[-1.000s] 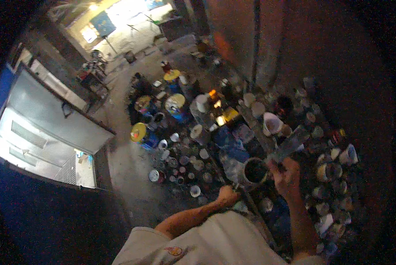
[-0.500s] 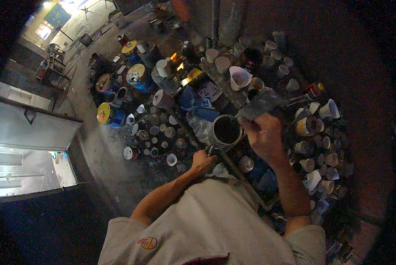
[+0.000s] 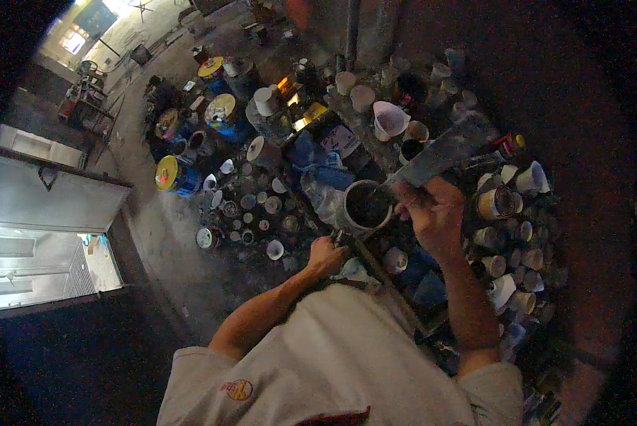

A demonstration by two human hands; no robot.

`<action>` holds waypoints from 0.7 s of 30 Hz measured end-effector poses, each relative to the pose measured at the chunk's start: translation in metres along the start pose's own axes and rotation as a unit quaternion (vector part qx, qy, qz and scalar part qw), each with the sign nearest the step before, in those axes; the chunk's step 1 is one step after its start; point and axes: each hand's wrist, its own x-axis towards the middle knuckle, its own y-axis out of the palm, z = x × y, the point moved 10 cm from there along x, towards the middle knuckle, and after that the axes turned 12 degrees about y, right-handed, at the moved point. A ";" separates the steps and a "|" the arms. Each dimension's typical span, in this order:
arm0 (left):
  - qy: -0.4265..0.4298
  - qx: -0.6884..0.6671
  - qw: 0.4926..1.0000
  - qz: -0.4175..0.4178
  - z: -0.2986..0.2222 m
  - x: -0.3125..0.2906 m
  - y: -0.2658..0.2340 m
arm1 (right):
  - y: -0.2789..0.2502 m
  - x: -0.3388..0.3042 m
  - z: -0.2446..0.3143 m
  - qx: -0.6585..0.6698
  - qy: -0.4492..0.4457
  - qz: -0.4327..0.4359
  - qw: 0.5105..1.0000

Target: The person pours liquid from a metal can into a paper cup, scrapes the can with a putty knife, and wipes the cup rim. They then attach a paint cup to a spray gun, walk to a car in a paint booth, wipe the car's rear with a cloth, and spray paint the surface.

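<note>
My left hand [image 3: 325, 255] is closed round a short handle at the near left side of a round pot [image 3: 349, 213]. The pot has a pale rim and dark contents. My right hand [image 3: 432, 213] is closed on a long, flat greyish strip [image 3: 457, 145], its kind unclear in the dim light. The strip slants from the pot's right rim up to the far right, its lower end at or just inside the pot's mouth. A crumpled clear plastic bag [image 3: 323, 199] lies against the pot's left side.
Many pale cups and tins crowd around, among them a white cup [image 3: 389, 119] beyond the pot and a tin [image 3: 496, 203] at right. Blue drums with yellow tops [image 3: 178, 177] stand at left. A vertical pipe [image 3: 352, 35] rises at the back. A pale door [image 3: 56, 195] is far left.
The flat strip has swung up and to the right, showing more of its length. My right hand has shifted slightly right and turned. The left hand stays on the pot's handle.
</note>
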 end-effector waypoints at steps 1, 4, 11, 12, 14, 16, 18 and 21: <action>0.015 0.002 1.000 -0.017 -0.002 0.001 -0.003 | -0.005 0.001 0.000 0.038 -0.001 -0.011 0.999; 0.014 0.020 1.000 -0.016 -0.003 0.001 -0.005 | 0.004 -0.001 0.015 -0.185 -0.096 -0.024 0.978; -0.020 0.011 1.000 -0.004 -0.009 -0.002 -0.009 | -0.005 0.004 -0.015 -0.025 0.040 -0.011 0.999; -0.025 0.004 1.000 -0.015 -0.009 -0.001 -0.012 | -0.003 0.004 -0.011 -0.096 0.019 -0.013 0.995; -0.018 0.010 1.000 -0.003 -0.010 0.001 -0.011 | 0.000 0.003 -0.003 -0.170 -0.029 -0.015 0.985; -0.029 0.013 0.999 0.014 -0.005 0.002 -0.007 | 0.005 0.000 0.007 -0.172 -0.089 0.005 0.981; -0.064 0.025 0.997 0.035 0.005 0.001 -0.003 | -0.005 0.004 -0.004 -0.087 -0.027 -0.012 0.996; -0.007 0.034 0.999 0.016 -0.001 0.005 -0.004 | -0.007 0.007 -0.009 -0.066 -0.009 -0.024 0.997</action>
